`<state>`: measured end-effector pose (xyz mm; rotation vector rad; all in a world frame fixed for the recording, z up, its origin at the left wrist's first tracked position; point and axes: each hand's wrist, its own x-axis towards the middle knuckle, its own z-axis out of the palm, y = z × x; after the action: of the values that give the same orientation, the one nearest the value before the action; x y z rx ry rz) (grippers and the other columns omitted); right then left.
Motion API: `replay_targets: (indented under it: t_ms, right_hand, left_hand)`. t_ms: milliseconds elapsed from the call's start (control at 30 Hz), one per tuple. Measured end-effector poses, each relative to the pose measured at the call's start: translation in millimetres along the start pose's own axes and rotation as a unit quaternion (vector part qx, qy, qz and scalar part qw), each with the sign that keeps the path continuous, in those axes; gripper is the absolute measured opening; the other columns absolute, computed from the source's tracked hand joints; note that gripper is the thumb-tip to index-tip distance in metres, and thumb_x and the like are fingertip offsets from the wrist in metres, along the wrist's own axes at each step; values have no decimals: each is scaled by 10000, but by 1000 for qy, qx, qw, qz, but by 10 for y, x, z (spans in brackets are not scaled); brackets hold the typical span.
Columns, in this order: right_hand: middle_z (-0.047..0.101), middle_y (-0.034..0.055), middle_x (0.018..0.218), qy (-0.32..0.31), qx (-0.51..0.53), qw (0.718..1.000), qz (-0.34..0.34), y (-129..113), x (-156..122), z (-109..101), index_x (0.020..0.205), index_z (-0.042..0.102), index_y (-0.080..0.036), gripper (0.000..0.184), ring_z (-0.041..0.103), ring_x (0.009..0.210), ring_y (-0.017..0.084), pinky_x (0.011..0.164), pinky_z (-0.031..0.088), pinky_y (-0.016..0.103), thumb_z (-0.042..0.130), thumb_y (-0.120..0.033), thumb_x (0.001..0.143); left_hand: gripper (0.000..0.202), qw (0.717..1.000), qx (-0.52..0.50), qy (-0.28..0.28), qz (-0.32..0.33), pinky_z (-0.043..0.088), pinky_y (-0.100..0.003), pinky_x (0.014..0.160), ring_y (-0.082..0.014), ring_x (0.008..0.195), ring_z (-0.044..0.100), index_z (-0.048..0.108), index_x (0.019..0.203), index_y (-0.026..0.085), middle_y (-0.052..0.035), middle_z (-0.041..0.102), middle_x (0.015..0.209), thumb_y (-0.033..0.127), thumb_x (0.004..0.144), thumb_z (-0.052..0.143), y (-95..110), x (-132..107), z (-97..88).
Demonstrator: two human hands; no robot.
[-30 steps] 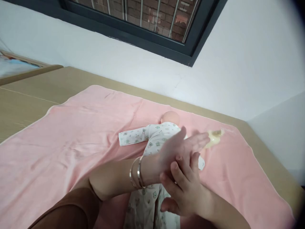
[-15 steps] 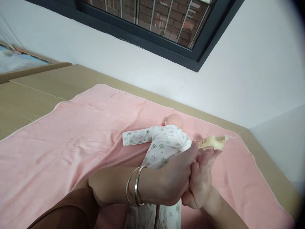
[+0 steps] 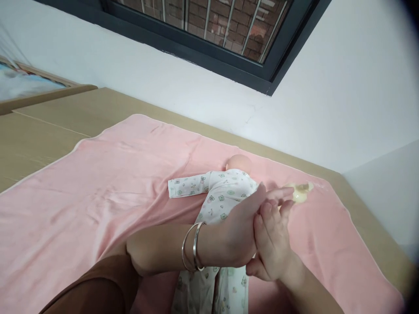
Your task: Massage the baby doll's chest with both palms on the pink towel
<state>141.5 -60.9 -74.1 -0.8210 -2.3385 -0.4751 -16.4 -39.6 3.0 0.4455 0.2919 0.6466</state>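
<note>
Palm against palm, my left hand (image 3: 240, 233) and my right hand (image 3: 273, 242) touch above the right side of a doll (image 3: 238, 163). Two silver bangles circle my left wrist, and that hand's fingers stretch out past the right hand's fingers. The right hand's fingers are extended too, pressed to the left palm. Beyond the fingertips lies a pale yellow bottle (image 3: 303, 192), partly hidden by them. The doll wears white patterned clothes (image 3: 218, 198); one sleeve points left, and my forearm covers its middle.
A pink blanket (image 3: 131, 165) with a pale edge lies under the doll on a wooden surface (image 3: 65, 107). White wall and a dark window frame (image 3: 255, 78) rise behind. At far left is a wooden-edged compartment (image 3: 32, 87) with whitish contents.
My hands have slid against each other; the left fingers, curled before, are now stretched out. The right hand has shifted slightly left. The bottle and doll stay in place.
</note>
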Motion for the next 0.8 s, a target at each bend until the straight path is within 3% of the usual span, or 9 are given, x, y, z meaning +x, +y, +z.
replay_targets:
  t_ms: [167,367,500,567,633,700,800]
  right_hand:
    - [473,119,1586,-26,12,1000,7,-17,72,-20,1655,149,-221,921,106,1589,351,1252,-23,688,399,-747,941]
    - [505,139,1559,-47,35,998,14,-54,87,-87,1654,154,-196,930,277,1541,393,1255,52,691,441,-719,941]
    - [474,153,1579,-15,51,998,-21,-134,74,8,1640,204,-150,945,204,1570,366,1267,94,660,415,-733,927]
    - [480,129,1580,3,42,999,-26,-180,77,31,1631,239,-186,902,148,1586,341,1270,87,658,401,-728,929]
    - [507,105,1562,6,29,999,-30,-210,79,5,1616,288,-216,853,93,1597,314,1279,58,646,398,-716,934]
    - [528,77,1546,-15,23,999,-38,-209,66,-53,1579,379,-256,812,52,1602,305,1283,27,637,406,-734,923]
    - [560,-2,1517,-54,24,997,-55,-134,12,-95,1473,527,-392,706,74,1600,326,1270,-40,652,445,-772,884]
  left_hand:
    - [713,998,9,-24,58,187,-447,1283,-277,1528,352,553,1434,168,-131,508,1554,616,1025,177,245,-85,-15]
    - [704,995,60,-10,83,222,-542,1257,-338,1527,334,568,1416,222,-105,508,1554,683,995,242,366,-88,-40]
    - [719,989,81,-15,124,200,-444,1284,-277,1533,335,585,1404,237,-64,530,1543,675,998,184,181,42,-50]
    - [715,994,88,5,68,230,-456,1279,-278,1545,313,562,1438,268,-39,559,1520,695,973,225,19,78,-70]
    - [729,995,89,51,-4,261,-549,1257,-314,1563,266,498,1497,317,-25,578,1502,728,923,314,-179,49,-113]
    - [757,992,77,93,-36,239,-618,1249,-337,1575,225,445,1531,358,-13,575,1505,743,884,363,-386,-35,-177]
    - [749,989,53,125,-59,178,-610,1276,-333,1562,267,457,1517,395,-4,549,1534,745,861,369,-597,-138,-276]
